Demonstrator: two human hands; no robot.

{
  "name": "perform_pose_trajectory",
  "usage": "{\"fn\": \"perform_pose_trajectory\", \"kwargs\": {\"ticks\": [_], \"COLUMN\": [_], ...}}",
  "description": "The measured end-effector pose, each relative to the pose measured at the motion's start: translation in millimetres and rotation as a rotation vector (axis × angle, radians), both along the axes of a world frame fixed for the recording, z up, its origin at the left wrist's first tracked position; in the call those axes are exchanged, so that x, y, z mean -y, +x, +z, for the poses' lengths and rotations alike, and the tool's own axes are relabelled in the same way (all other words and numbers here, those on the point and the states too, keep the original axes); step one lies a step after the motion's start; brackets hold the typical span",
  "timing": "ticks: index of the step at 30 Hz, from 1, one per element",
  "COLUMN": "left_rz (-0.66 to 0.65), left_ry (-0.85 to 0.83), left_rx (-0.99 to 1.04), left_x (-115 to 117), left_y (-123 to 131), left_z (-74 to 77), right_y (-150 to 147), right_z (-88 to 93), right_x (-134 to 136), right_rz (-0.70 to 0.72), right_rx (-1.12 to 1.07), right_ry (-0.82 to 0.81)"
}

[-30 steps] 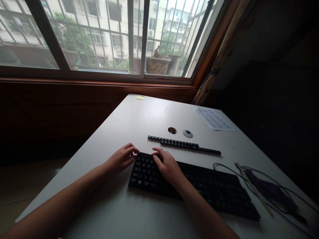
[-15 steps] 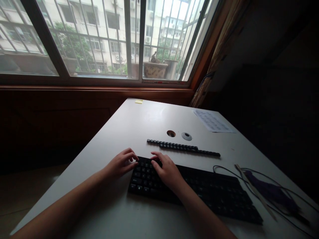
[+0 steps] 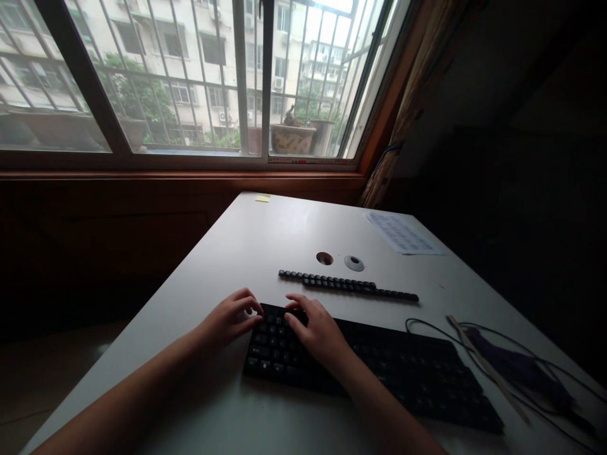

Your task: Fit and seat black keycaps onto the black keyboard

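A black keyboard [image 3: 393, 360] lies at a slant on the white table. At its far left corner is my left hand [image 3: 237, 318], thumb and forefinger closed on the corner. Whether a small key is between those fingertips I cannot make out. My right hand [image 3: 317, 325] lies across the keyboard's left part, its thumb on the upper keys and its fingers curled over the far edge. Behind the keyboard, loose black keycaps [image 3: 339, 282] stand in two long rows on the table.
A dark cable [image 3: 422, 321], a thin stick [image 3: 488, 366] and a dark purple cloth-like thing [image 3: 516, 363] lie to the right. Farther back are a cable hole [image 3: 325, 258], its grey cover [image 3: 354, 263], a printed sheet [image 3: 405, 234] and a yellow note [image 3: 262, 198]. A barred window [image 3: 190, 82] stands behind.
The view has tilted slightly, so everything sits a little lower. Both hands stay at the keyboard's far left corner with almost no visible movement.
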State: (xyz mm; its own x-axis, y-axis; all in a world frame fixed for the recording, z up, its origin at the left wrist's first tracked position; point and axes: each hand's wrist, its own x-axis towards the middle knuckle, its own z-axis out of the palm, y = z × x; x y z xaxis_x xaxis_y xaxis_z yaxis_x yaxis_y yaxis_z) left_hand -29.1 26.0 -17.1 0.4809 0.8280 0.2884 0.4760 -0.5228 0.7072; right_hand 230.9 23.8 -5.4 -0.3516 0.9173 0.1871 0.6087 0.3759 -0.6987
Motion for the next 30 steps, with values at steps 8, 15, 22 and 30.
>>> {"fn": "perform_pose_trajectory", "kwargs": {"ticks": [8, 15, 22, 30], "left_rz": [-0.013, -0.006, -0.002, -0.008], "left_ry": [-0.018, -0.027, -0.012, -0.023], "left_rx": [0.006, 0.008, 0.002, 0.012], "left_x": [0.0, 0.5, 0.0, -1.4], "left_y": [-0.3, 0.1, 0.1, -0.8], "left_z": [0.3, 0.3, -1.1, -4.5], "right_y": [0.0, 0.8, 0.1, 0.1], "right_z": [3.1, 1.7, -0.7, 2.3], "right_x": [1.3, 0.8, 1.4, 0.7], "right_rz": [0.005, 0.005, 0.007, 0.005], "right_rx": [-0.001, -0.016, -0.035, -0.049], "right_ry": [-0.015, -0.023, -0.023, -0.045]}}
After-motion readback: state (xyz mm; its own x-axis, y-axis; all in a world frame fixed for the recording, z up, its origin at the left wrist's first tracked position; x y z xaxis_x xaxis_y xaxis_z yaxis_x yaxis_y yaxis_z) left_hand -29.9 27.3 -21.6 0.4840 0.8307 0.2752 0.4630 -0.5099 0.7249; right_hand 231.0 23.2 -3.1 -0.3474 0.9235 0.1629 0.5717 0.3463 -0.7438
